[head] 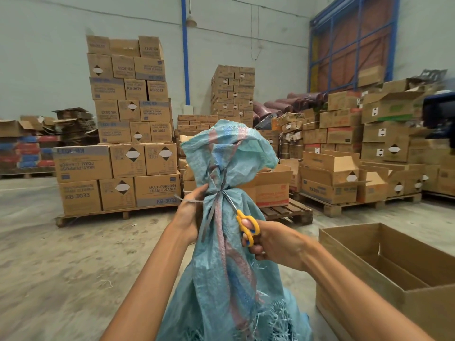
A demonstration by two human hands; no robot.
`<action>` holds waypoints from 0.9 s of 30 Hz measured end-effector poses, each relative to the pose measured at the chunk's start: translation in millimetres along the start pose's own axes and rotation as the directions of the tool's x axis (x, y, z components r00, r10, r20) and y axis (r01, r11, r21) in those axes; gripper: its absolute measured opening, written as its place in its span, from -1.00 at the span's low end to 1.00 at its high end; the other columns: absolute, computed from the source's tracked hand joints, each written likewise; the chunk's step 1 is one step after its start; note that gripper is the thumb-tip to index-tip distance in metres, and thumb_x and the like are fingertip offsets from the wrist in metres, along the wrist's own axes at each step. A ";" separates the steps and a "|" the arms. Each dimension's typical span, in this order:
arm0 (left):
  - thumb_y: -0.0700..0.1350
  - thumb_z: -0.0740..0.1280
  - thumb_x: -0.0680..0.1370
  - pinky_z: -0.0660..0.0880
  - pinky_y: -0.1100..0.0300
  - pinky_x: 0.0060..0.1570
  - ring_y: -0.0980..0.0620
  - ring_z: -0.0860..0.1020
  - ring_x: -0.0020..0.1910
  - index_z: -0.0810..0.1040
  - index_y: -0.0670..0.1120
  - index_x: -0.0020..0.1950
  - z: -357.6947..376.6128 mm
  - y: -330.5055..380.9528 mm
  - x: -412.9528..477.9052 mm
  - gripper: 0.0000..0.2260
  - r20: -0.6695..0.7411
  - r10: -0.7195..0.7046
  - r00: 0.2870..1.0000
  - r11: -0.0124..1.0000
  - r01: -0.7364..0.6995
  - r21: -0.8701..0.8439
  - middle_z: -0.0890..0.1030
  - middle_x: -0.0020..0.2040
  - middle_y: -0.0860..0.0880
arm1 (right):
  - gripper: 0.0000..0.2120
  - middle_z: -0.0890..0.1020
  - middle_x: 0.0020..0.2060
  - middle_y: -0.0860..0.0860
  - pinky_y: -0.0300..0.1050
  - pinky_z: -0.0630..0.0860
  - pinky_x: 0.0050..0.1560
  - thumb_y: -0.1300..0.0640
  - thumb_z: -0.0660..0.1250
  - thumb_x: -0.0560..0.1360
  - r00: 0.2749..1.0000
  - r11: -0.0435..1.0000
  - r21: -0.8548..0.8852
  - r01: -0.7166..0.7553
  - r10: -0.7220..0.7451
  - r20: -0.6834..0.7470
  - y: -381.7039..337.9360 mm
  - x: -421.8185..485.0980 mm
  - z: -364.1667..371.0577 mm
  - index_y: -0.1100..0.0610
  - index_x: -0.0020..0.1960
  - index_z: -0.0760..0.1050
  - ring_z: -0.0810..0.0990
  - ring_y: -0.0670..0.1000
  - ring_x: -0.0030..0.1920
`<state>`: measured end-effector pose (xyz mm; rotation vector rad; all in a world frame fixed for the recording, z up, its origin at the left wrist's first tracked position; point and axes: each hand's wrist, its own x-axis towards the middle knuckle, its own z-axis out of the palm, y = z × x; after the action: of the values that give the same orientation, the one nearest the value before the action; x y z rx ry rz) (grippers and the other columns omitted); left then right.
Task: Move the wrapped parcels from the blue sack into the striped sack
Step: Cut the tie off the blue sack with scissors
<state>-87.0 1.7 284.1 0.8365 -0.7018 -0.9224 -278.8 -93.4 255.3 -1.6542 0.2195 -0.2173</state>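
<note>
A woven blue sack (229, 271) with pink and blue stripes stands upright in front of me, its neck gathered and bound by a grey tie (216, 200). My left hand (190, 212) grips the neck just below the tie on the left. My right hand (268, 242) holds yellow-handled scissors (246, 226), whose blades point up-left at the tie. The sack's mouth flares open above the tie. No parcels show; the sack's contents are hidden.
An open, large cardboard box (389, 274) sits on the floor at my right. Pallets stacked with brown cartons (123, 168) stand behind the sack and to the right (344, 173). Bare concrete floor (61, 254) lies at the left.
</note>
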 end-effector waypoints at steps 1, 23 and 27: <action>-0.03 0.23 0.63 0.62 0.08 -0.09 -0.10 0.68 -0.13 0.61 -0.20 0.13 0.2 -0.3 -0.3 -0.71 0.008 0.002 1.000 1.000 -0.002 -0.004 0.69 -0.03 -0.17 | -0.57 0.53 -0.21 -0.05 -0.10 0.23 -0.17 -0.30 0.49 0.32 1.000 1.000 -0.001 0.003 -0.003 -0.004 0.6 0.2 0.3 0.03 -0.16 0.48 0.31 -0.06 -0.30; -0.01 0.21 0.64 0.63 0.09 -0.19 -0.10 0.67 -0.22 0.62 -0.21 0.06 8.5 -12.6 5.6 -0.70 -0.065 -0.053 0.996 0.999 0.053 -0.003 0.69 -0.13 -0.17 | -0.65 0.47 -0.26 -0.08 -0.09 0.22 -0.16 -0.29 0.43 0.36 0.995 0.998 -0.025 0.064 -0.066 -0.073 0.4 4.2 2.5 -0.01 -0.20 0.49 0.29 -0.07 -0.30; 0.00 0.22 0.63 0.62 0.12 -0.29 -0.09 0.66 -0.29 0.63 -0.20 0.01 11.3 -18.7 9.7 -0.70 -0.106 -0.061 0.992 0.998 0.060 -0.011 0.68 -0.20 -0.16 | -0.57 0.44 -0.26 0.02 -0.08 0.22 -0.18 -0.32 0.48 0.32 0.980 0.993 -0.076 0.095 -0.107 -0.166 0.3 7.6 3.1 0.04 -0.21 0.51 0.28 -0.07 -0.32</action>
<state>-99.3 -16.9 275.4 0.8977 -0.5827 -0.9268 -270.6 -92.5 254.8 -1.7173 0.2741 -0.4332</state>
